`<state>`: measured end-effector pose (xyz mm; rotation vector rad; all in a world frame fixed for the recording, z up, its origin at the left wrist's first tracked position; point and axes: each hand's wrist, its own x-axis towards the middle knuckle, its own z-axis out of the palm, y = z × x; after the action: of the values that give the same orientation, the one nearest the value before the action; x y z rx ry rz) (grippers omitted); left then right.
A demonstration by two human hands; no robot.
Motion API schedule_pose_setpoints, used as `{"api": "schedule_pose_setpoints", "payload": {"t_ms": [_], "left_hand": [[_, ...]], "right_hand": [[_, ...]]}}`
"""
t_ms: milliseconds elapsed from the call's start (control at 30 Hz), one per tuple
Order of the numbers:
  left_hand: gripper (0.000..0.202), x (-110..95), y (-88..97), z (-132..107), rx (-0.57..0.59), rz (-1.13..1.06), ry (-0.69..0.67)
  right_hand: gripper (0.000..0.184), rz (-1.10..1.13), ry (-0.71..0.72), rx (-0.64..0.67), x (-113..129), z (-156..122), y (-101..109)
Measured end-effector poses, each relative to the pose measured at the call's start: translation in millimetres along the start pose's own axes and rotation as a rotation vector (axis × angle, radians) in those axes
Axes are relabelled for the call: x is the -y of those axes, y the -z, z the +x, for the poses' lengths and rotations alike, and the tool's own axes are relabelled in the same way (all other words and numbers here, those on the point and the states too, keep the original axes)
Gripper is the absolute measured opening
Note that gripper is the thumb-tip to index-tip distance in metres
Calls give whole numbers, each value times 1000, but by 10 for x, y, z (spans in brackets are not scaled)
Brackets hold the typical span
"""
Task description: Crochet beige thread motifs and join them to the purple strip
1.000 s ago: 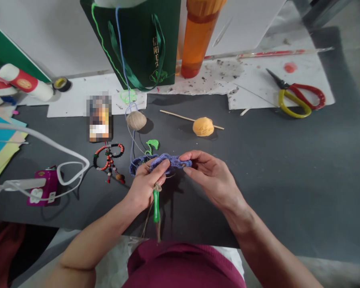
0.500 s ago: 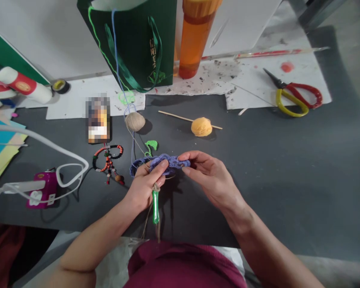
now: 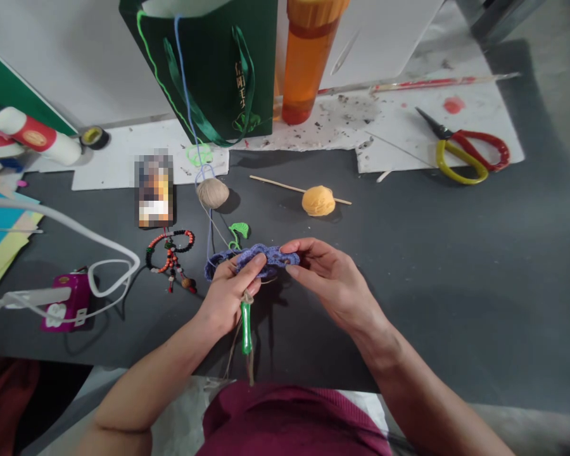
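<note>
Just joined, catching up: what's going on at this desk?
Someone is holding a purple yarn piece: the left hand grips its middle, the right hand holds its right end. A green handle sticks out below the left hand. Beyond, a beige yarn ball and a yellow yarn ball sit on the dark table.

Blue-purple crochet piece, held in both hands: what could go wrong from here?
The blue-purple yarn running from the green bag past the beige ball might tangle. The green handle jutting below the left hand might slip or snag the strands hanging beside it. The right hand pinches the crochet piece only at its edge, so a firm tug could stretch it.
</note>
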<state>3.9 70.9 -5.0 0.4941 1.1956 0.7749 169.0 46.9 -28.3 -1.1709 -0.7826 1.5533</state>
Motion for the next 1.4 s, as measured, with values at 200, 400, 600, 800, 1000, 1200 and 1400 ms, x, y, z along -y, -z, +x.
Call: {"api": "schedule_pose_setpoints", "payload": {"t_ms": [200,400,600,800,1000,1200,1400], "left_hand": [[65,-1,8,-4,-13,7,15],[65,2,11,-15,-1,25,6],[64,22,29,-5,2,28,-2],[60,25,24,-2,-8,24,-17],[60,18,21,-3,4,35,-6],[61,10,4,-3,-23,10,-8],[54,-2,-34,-24,-50,-5,-54]], "right_hand": [[24,9,11,4,7,7,-15],[27,12,4,9,13,3,-15],[31,-10,-14,32,13,9,6],[30,-15,-3,30,18,5,-4],[32,-31,-3,32,21,8,-4],[30,-16,-3,42,16,0,-3],[30,-20,-9,36,19,-11,0]]}}
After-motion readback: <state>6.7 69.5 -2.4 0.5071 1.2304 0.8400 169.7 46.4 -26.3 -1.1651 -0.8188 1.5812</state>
